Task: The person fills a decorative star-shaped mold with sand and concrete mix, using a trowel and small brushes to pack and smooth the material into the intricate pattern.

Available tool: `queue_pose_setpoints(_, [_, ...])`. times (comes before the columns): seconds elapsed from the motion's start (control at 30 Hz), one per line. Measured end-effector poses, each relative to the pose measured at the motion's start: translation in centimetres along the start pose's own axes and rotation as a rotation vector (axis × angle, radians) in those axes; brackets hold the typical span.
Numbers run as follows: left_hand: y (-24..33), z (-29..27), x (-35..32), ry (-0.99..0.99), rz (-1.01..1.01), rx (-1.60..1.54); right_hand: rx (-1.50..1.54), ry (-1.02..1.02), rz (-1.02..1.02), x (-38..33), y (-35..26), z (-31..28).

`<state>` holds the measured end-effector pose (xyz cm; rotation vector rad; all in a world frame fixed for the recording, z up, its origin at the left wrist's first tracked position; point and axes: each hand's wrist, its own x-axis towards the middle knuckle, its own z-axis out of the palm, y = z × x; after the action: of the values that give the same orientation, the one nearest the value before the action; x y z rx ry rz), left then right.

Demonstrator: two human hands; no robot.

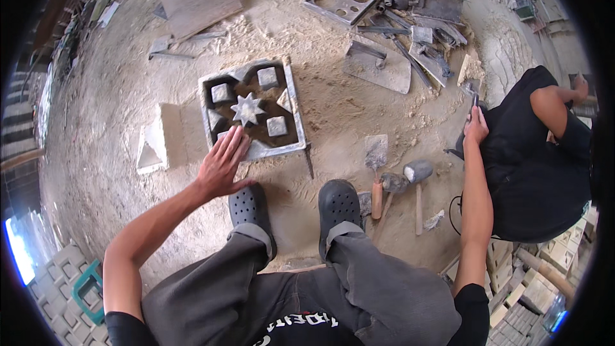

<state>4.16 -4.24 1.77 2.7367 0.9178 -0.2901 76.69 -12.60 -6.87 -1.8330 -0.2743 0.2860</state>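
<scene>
My left hand (224, 161) lies with fingers stretched out on the near edge of a square mould (298, 122), partly covering a small block there. Inside the mould, several grey blocks (267, 77) and an eight-pointed star (247, 109) stand up from dark brown sand. Out to the right, my right hand (475, 125) is closed around the handle of a trowel. Pale sand sits on the trowel blade (472, 82), beside a sand heap. The grip end of the handle is hidden by my fingers.
A person in black (535, 166) crouches at the right. By my right shoe lie a small trowel (376, 154) and two mallets (418, 172). Beyond are a flat float (377, 67), a plate with holes (341, 0) and metal pieces. A white-faced block (152, 147) stands left of the mould.
</scene>
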Motion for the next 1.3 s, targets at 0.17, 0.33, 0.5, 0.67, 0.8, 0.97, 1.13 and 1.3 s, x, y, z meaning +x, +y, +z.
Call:
queue_pose_setpoints(0.17, [-1.0, -0.1, -0.2, 0.125, -0.13, -0.04, -0.052, -0.122, -0.015, -7.9, -5.3, -1.4])
queue_pose_setpoints(0.33, [0.9, 0.3, 0.5, 0.125, -0.172, -0.135, -0.084, -0.25, -0.039, -15.3, -6.5, -2.2])
queue_pose_setpoints(0.5, [0.9, 0.2, 1.2, 0.166, -0.114, -0.111, -0.17, -0.511, -0.056, -23.0, -10.5, -1.3])
queue_pose_setpoints(0.67, [-0.5, -0.8, 4.3, 0.255, -0.132, -0.066, -0.345, -0.75, -0.275, -27.8, -12.7, 0.7])
queue_pose_setpoints(0.8, [-1.4, -0.9, 6.7, 0.291, -0.078, -0.057, -0.491, -0.861, -0.616, -31.4, -16.7, 3.1])
queue_pose_setpoints(0.97, [-0.8, -0.1, 8.6, 0.255, -0.04, -0.117, -0.58, -0.896, -0.859, -34.2, -19.1, 4.7])
queue_pose_setpoints(1.13, [0.0, 0.5, 9.2, 0.262, -0.035, -0.09, -0.677, -0.893, -0.982, -35.9, -20.4, 5.1])
queue_pose_setpoints(1.3, [0.0, 1.0, 9.5, 0.279, -0.062, -0.098, -0.759, -0.886, -0.997, -37.9, -22.6, 6.3])
